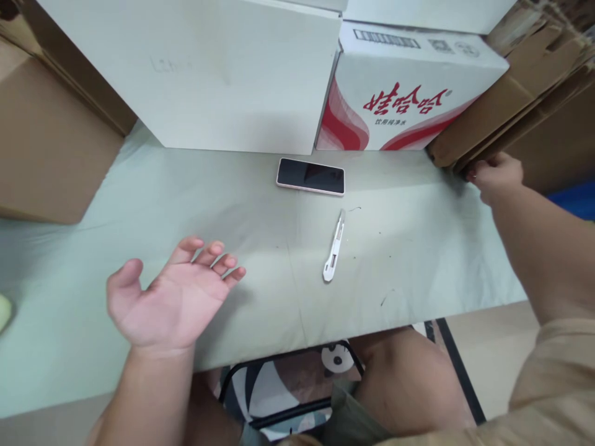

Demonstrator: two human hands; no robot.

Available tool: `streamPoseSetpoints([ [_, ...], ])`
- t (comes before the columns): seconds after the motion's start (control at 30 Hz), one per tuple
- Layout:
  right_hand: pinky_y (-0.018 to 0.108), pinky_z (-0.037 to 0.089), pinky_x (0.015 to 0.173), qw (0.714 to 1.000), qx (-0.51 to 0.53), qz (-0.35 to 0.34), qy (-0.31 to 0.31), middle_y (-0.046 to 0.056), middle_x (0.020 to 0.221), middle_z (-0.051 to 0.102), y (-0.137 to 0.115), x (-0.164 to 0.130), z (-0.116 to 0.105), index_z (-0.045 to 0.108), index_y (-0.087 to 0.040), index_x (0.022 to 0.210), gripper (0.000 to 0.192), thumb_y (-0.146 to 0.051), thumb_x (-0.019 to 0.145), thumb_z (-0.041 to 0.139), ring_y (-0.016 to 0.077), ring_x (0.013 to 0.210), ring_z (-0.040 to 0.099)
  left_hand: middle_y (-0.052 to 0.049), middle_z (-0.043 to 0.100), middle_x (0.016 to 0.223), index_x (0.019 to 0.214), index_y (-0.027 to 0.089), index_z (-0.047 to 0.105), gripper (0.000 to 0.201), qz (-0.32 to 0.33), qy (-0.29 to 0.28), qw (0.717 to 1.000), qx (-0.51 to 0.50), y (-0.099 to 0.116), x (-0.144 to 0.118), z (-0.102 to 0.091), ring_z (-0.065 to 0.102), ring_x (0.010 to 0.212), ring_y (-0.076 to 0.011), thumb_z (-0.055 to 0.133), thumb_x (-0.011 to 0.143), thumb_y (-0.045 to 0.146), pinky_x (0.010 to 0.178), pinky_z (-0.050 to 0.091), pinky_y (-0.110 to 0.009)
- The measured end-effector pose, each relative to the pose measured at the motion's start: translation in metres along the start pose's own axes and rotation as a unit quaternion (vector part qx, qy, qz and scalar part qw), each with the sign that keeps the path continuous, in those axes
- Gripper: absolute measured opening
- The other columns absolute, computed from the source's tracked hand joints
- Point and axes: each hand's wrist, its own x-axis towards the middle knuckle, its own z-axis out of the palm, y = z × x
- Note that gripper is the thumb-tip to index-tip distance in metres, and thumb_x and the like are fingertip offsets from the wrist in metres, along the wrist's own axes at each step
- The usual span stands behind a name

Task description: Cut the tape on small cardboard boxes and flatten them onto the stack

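Note:
My left hand [174, 297] is raised over the left part of the table, palm up, its fingers spread and slightly curled, with nothing in it. Stretched far out to the right, my right hand [499, 176] has its fingers curled at the lower edge of a folded cardboard box [548, 127]; the fingertips are partly hidden there. Between the hands, a white utility knife [334, 246] lies on the pale green cloth [260, 229]. Beyond the knife lies a phone [310, 177] with a dark screen and a pale pink case.
A large white box [242, 80] and a red-and-white water carton [404, 99] line the back. Another brown cardboard box [51, 136] stands at the left. The table's front edge runs above my legs and a stool [292, 384] with a cartoon print.

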Motion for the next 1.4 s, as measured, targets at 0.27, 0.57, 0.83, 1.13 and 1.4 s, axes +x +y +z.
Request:
streamPoseSetpoints([
  [0.27,0.033,0.054,0.075,0.995,0.036,0.091,-0.032,0.023,0.119,0.072,-0.016,-0.012,-0.012,0.066,-0.003,0.14,0.062,0.016,0.082,0.054,0.0116,0.081,0.071,-0.004,0.061,0.068,0.067,0.023,0.069,0.059,0.014,-0.028,1.0,0.002,0.002,0.0,-0.002,0.055,0.057,-0.0181,0.085,0.03,0.067,0.05,0.057,-0.038],
  [0.57,0.045,0.049,0.076,0.996,-0.023,0.071,-0.057,0.008,0.089,0.063,-0.045,-0.087,-0.056,0.064,-0.016,0.094,0.017,-0.003,0.084,0.061,0.0148,0.063,0.057,-0.004,0.067,0.08,0.078,0.023,0.074,0.049,0.023,-0.127,0.99,-0.057,0.012,-0.003,-0.019,0.059,0.066,-0.0176,0.087,0.051,0.062,0.062,0.06,-0.035],
  [0.83,0.037,0.049,0.082,0.946,0.011,-0.188,-0.264,0.002,0.079,0.065,-0.18,-0.229,0.004,0.068,-0.022,0.091,0.012,-0.016,0.082,0.065,0.02,0.074,0.059,-0.004,0.059,0.07,0.07,0.018,0.069,0.03,0.149,-0.086,0.982,-0.08,0.041,-0.011,-0.051,0.057,0.064,-0.0146,0.073,0.066,0.048,0.063,0.053,-0.027],
  [1.13,0.038,0.059,0.1,0.676,0.13,-0.559,-0.461,0.012,0.164,0.045,-0.389,-0.456,0.115,0.063,-0.019,0.135,0.045,-0.01,0.093,0.048,0.0183,0.108,0.073,-0.001,0.047,0.062,0.063,0.017,0.058,0.027,0.081,0.004,0.981,-0.176,0.063,-0.015,-0.065,0.048,0.051,-0.0101,0.054,0.077,0.04,0.051,0.041,-0.021],
  [1.4,0.045,0.047,0.121,0.647,0.034,-0.599,-0.471,0.006,0.163,0.052,-0.451,-0.5,0.133,0.067,-0.012,0.138,0.048,-0.005,0.093,0.051,0.0287,0.141,0.06,-0.001,0.044,0.063,0.062,0.019,0.057,0.028,0.128,0.028,0.978,-0.162,0.068,-0.012,-0.071,0.044,0.053,-0.0114,0.051,0.077,0.042,0.055,0.039,-0.025],
])
